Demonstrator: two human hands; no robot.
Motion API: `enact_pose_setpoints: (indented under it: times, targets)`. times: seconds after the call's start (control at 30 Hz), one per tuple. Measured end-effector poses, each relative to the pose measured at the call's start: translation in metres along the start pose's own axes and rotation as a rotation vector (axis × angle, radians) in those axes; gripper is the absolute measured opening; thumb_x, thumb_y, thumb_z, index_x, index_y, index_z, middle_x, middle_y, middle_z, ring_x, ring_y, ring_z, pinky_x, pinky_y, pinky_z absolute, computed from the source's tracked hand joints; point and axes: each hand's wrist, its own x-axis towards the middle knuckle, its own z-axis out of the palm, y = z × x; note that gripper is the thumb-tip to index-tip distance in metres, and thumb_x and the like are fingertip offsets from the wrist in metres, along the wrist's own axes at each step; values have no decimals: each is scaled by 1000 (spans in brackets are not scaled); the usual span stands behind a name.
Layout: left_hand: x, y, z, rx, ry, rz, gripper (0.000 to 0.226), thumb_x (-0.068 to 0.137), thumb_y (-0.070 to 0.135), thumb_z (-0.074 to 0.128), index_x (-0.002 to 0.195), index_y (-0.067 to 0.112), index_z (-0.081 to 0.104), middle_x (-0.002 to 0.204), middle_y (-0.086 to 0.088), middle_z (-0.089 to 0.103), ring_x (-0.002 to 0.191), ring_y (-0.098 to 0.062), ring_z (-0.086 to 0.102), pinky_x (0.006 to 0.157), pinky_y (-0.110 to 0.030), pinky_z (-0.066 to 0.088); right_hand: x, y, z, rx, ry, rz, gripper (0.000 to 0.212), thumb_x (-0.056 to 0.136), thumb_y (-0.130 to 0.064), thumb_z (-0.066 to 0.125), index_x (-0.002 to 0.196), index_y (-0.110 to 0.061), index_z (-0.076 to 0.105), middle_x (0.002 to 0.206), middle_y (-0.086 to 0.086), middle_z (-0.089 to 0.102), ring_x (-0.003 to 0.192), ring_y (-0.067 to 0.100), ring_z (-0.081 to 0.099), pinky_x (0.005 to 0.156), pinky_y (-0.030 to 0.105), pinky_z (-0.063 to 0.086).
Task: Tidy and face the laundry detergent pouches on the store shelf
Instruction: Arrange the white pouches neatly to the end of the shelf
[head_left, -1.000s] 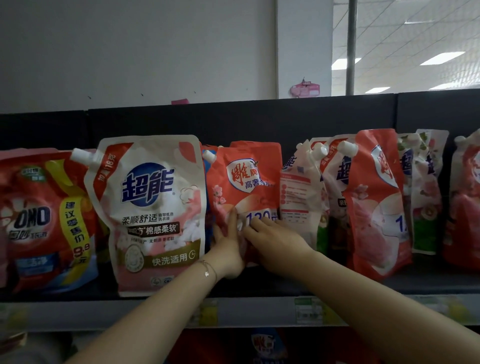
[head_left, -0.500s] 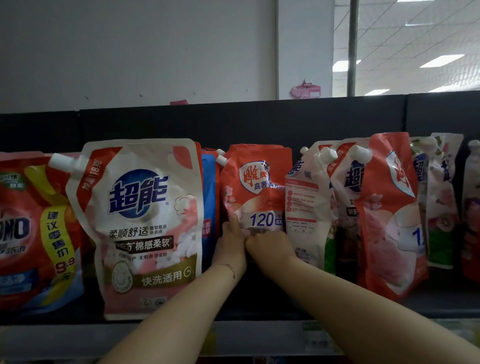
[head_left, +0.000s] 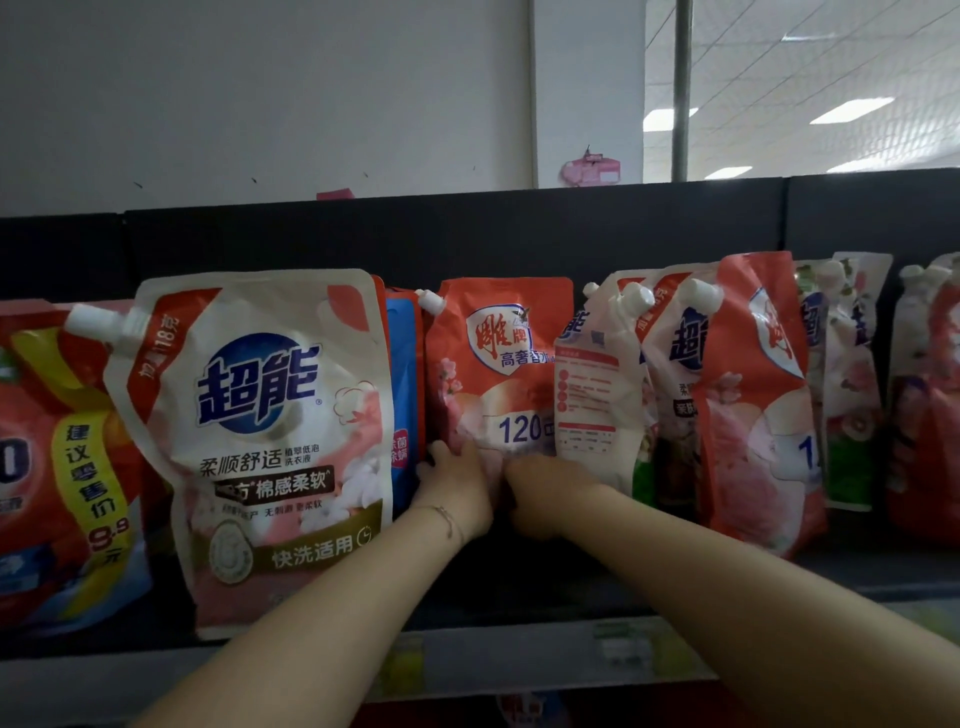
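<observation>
The red pouch (head_left: 498, 374) stands mid-shelf, set back between a blue pouch (head_left: 402, 364) and a white pouch (head_left: 592, 395) that leans across its right edge, back label outward. The left hand (head_left: 457, 483) pinches its lower left corner; the right hand (head_left: 545, 493) sits at its base, fingers hidden, so I cannot tell its grip. It is best drawn by the base to the shelf (head_left: 519, 660) lip, label forward (soft bags slump if tugged high). Every pouch looks capped and plump; the contents are unseen.
</observation>
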Motion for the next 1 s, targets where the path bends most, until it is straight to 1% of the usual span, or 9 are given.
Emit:
enact_pose_setpoints:
  times: [0.07,0.17,0.27,0.4,0.57,0.7,0.8,0.9,1.0]
  targets:
    - [-8,7,-8,10,27,35,53,92,22,52,140,14,30,136,-13,23,121,-35,34,99,-41,41,-12,10,-6,41,43,8,35,92,-30,52,124,-18,55,120,6,60,105,26,60,89,40,51]
    - [-22,20,-14,-83,147,153,44,90,26,52,131,19,41,133,-9,27,118,-33,38,94,-43,46,-42,23,-16,78,147,30,22,91,-35,50,104,-19,59,104,3,63,92,25,61,75,32,49]
    - [-30,42,-12,-227,201,284,35,88,32,54,122,22,53,126,-4,47,112,-29,52,90,-40,50,-78,34,-27,30,244,53,14,91,-32,48,87,-19,53,94,3,60,88,28,62,66,30,43]
    - [-35,86,-3,-446,133,407,19,92,29,54,98,12,62,102,-7,65,91,-22,60,82,-35,51,-116,53,-35,-45,269,81,22,92,-32,48,104,-18,61,101,2,64,88,26,64,70,33,51]
    - [-41,135,9,-758,70,401,32,92,42,56,101,12,64,100,-1,67,93,-18,61,83,-29,46,-142,92,-39,-55,319,165,24,93,-35,46,102,-19,60,88,-1,62,68,20,52,61,29,41]
    - [-44,160,20,-683,63,441,36,94,39,55,115,11,62,115,-7,66,107,-23,58,82,-22,38,-159,110,-37,-94,372,207,19,92,-35,44,85,-22,55,72,-4,46,65,24,50,60,27,36]
    - [-45,167,28,-734,139,438,25,96,28,52,108,9,63,107,-8,66,103,-23,59,81,-23,40,-166,127,-37,-70,427,248,25,91,-38,47,74,-20,44,67,-5,43,70,25,56,57,28,35]
    - [-48,165,36,-790,241,466,20,98,22,48,98,7,62,92,-4,64,86,-14,57,74,-25,40,-169,146,-33,1,488,320,29,90,-46,49,83,-18,47,70,-5,47,74,26,60,57,30,36]
    - [-55,153,38,-821,312,516,17,99,22,49,100,13,64,86,5,61,76,2,52,65,-10,38,-169,163,-25,175,490,459,60,79,-70,54,105,-18,38,83,-4,51,84,28,63,60,33,41]
